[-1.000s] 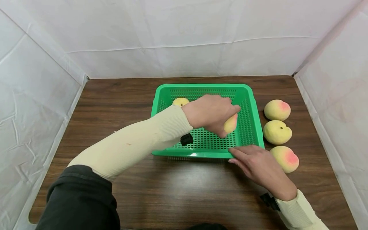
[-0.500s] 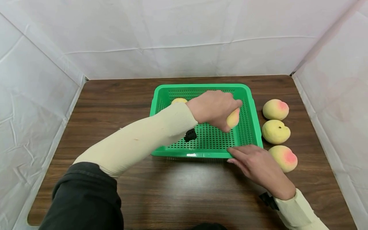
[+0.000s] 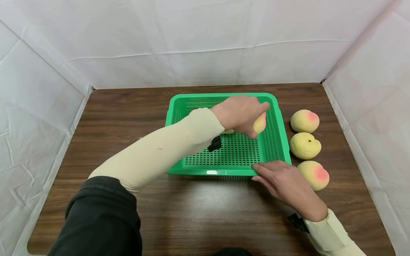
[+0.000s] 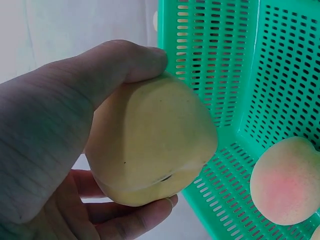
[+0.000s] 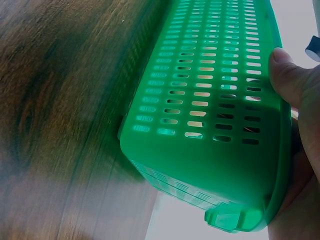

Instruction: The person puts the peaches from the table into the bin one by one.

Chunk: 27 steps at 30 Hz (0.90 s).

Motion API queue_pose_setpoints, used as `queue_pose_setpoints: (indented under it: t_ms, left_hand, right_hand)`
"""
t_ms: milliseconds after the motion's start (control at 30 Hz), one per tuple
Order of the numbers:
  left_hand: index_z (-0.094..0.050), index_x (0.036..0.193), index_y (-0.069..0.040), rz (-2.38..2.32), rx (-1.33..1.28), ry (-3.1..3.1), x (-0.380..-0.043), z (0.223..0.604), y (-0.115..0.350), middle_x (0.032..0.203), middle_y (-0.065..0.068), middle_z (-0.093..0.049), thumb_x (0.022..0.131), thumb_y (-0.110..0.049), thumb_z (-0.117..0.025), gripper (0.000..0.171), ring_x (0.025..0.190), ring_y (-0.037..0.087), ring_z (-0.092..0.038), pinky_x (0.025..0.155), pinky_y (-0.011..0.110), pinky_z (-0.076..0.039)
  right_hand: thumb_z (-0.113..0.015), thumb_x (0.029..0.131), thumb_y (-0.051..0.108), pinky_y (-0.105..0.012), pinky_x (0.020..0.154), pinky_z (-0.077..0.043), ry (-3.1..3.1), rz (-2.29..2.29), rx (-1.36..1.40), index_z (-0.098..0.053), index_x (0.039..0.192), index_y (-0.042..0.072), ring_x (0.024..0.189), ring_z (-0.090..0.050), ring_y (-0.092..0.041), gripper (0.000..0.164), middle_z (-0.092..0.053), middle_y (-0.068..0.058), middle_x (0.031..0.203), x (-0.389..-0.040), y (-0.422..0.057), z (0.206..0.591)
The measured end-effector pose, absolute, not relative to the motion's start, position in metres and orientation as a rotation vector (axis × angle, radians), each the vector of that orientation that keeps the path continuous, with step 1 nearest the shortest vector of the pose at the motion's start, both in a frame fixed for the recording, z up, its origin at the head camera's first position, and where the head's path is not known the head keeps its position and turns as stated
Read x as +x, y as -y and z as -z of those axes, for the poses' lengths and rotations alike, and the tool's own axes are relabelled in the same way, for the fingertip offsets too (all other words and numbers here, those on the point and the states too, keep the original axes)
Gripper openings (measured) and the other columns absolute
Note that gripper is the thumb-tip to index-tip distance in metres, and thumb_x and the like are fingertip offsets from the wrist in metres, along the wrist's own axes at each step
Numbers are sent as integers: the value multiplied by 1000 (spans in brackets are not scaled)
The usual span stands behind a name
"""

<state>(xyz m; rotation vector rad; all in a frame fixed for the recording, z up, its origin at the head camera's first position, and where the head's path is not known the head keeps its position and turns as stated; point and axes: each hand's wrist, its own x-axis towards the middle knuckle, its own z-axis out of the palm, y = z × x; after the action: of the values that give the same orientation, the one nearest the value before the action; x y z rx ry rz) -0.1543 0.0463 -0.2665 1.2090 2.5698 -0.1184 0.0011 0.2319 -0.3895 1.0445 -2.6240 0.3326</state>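
I see the left hand [image 3: 238,113] gripping a peach [image 3: 260,123] over the green basket [image 3: 238,153], towards two o'clock; the right hand [image 3: 285,179] pinches its rim [image 3: 205,172] near half past four. Three more peaches [image 3: 305,145] sit on the surface [image 3: 205,220] at three.

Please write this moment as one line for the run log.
left hand: holds peach over basket | right hand: grips basket rim | table: three peaches right of basket | basket: other peaches, partly hidden
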Motion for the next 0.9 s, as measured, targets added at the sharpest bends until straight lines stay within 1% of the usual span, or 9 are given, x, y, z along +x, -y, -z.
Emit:
queue_pose_setpoints:
  t_ms: [100, 233, 467, 767, 900]
  left_hand:
    - [-44, 141, -18, 111, 1181, -2587, -156, 268, -48, 118, -2, -63, 90, -49, -74, 67, 89, 14, -64, 78, 30, -59]
    - [-42, 139, -17, 99, 1170, -2620, -158, 270, -50, 111, -3, -63, 89, -50, -75, 67, 84, 15, -64, 74, 30, -59]
    - [-44, 137, -18, 101, 1188, -2647, -163, 275, -55, 108, -2, -64, 90, -51, -73, 64, 84, 15, -63, 75, 29, -58]
    - [-44, 140, -19, 80, 1173, -2636, -168, 277, -60, 109, -3, -64, 91, -51, -74, 66, 85, 15, -64, 77, 29, -59]
    - [-44, 140, -18, 105, 1169, -2631, -169, 278, -62, 114, -3, -66, 91, -52, -75, 67, 91, 16, -67, 82, 29, -60]
  right_hand:
    - [-31, 111, 52, -42, 78, -60, 2628, -334, 1044, -75, 115, 12, 90, -75, -21, 60, -79, 0, 105, 1, -232, 389]
    - [-31, 111, 52, -42, 78, -60, 2627, -344, 1046, -75, 115, 11, 91, -75, -21, 60, -79, 0, 104, 1, -232, 390]
    - [-33, 111, 52, -42, 78, -61, 2631, -343, 1044, -75, 115, 12, 91, -75, -20, 59, -78, 1, 104, 2, -232, 389]
    - [-32, 111, 52, -41, 77, -61, 2625, -331, 1040, -75, 114, 12, 90, -74, -20, 58, -78, 2, 104, 3, -230, 390]
    - [-32, 111, 52, -41, 77, -61, 2620, -330, 1040, -75, 114, 12, 90, -74, -20, 58, -78, 2, 103, 3, -229, 390]
